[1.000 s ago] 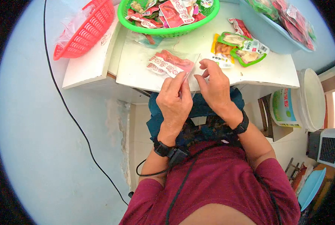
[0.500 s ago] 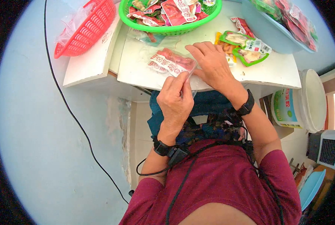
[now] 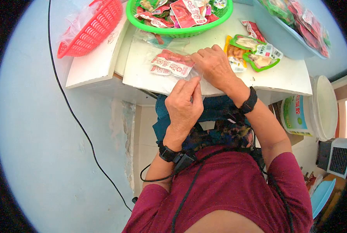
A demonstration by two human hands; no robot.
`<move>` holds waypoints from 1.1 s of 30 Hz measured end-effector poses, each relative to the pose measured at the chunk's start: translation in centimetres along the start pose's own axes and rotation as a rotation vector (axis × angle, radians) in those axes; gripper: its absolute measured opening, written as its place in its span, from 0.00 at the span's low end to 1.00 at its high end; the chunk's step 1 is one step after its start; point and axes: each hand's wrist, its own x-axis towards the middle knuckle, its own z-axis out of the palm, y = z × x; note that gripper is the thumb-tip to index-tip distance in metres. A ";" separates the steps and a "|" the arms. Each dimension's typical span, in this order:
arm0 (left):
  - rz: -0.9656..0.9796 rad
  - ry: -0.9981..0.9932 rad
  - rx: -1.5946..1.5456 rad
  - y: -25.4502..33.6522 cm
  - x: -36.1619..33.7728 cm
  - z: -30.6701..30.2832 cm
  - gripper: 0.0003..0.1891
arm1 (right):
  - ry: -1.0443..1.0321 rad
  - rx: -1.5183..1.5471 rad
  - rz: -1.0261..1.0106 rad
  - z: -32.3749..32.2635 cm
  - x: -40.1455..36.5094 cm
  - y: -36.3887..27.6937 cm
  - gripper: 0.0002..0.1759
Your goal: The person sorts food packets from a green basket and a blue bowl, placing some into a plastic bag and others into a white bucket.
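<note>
A clear plastic bag (image 3: 195,73) lies at the table's front edge with red-and-white snack packets (image 3: 172,63) inside, at least two overlapping. My left hand (image 3: 184,101) pinches the near right edge of this bag between thumb and fingers. Just above it, my right hand (image 3: 217,69) is closed with curled fingers at the bag's right side; its fingertips are partly hidden, and plastic stretches between both hands. Right of that hand lie a yellow packet (image 3: 235,54) and green-edged packets (image 3: 262,60), with another red packet (image 3: 253,31) behind them.
A green basket (image 3: 181,31) full of packets stands at the back. On the left, a red basket (image 3: 92,35) holds clear bags. A light blue basin (image 3: 274,29) with packets sits at the right. Below it stands a white bucket (image 3: 321,106).
The bag with its red packets has shifted slightly left and lies flatter. My right hand has moved a little down and left, its fingers more curled against the bag.
</note>
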 end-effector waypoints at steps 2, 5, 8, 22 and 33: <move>-0.009 -0.014 0.008 0.0 0.1 -0.2 0.09 | -0.044 -0.027 0.015 0.1 0.2 -0.3 0.05; 0.013 -0.023 0.021 -0.2 0.0 -0.2 0.09 | -0.061 -0.053 0.027 0.3 0.4 -0.5 0.08; 0.011 -0.027 0.021 -0.2 0.0 -0.2 0.10 | -0.060 -0.059 0.037 0.8 0.6 -0.5 0.10; -0.015 -0.020 0.152 0.0 -0.8 -1.4 0.15 | -0.163 0.617 0.361 -6.0 2.8 2.8 0.15; -0.027 -0.028 0.227 0.3 -1.7 -2.4 0.09 | -0.130 -0.222 0.493 -1.3 8.8 6.4 0.24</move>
